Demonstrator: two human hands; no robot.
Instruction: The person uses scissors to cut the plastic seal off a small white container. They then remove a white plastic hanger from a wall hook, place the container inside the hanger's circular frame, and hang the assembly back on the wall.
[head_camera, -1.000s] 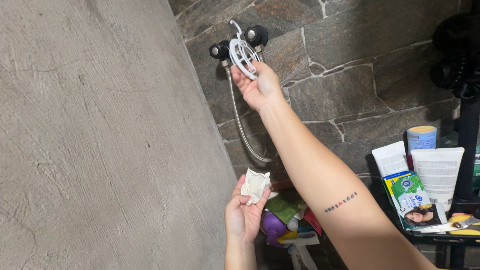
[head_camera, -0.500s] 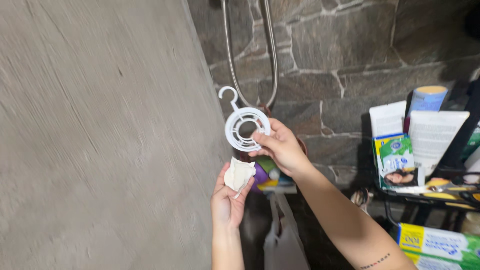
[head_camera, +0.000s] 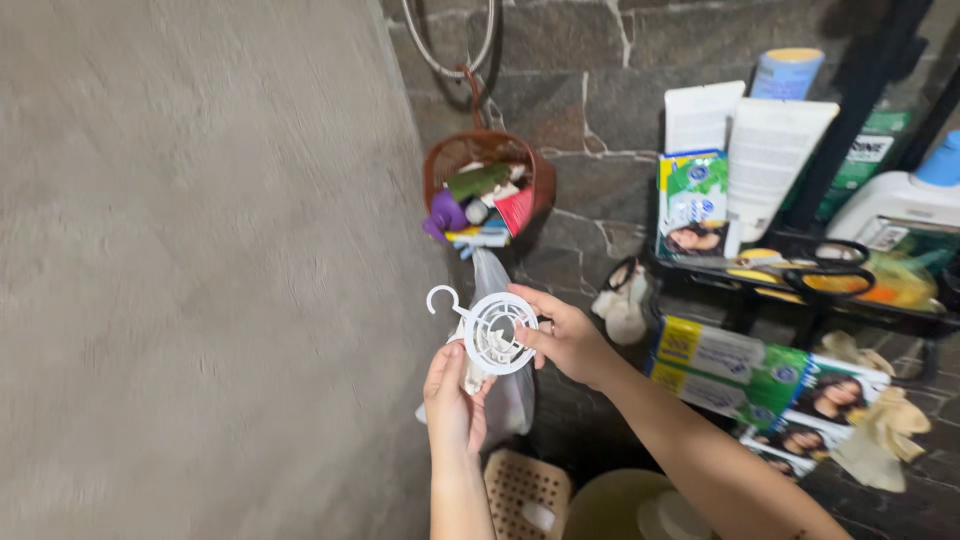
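Note:
My right hand pinches a white round plastic holder with a hook by its right rim, at mid-frame. My left hand is raised just below and behind it, gripping a crumpled white wrapper that is partly hidden by the holder. The two hands nearly touch. The holder's hook points up and left.
A brown hanging basket of small bottles and packets hangs on the stone wall above. At right, a black rack holds tubes, boxes, scissors and a white bottle. A grey concrete wall fills the left. A plastic bag, a beige perforated lid and gloves lie below.
My right hand took the white holder off the wall fitting and brought it down to my left hand with the wrapper. The view has tilted downward.

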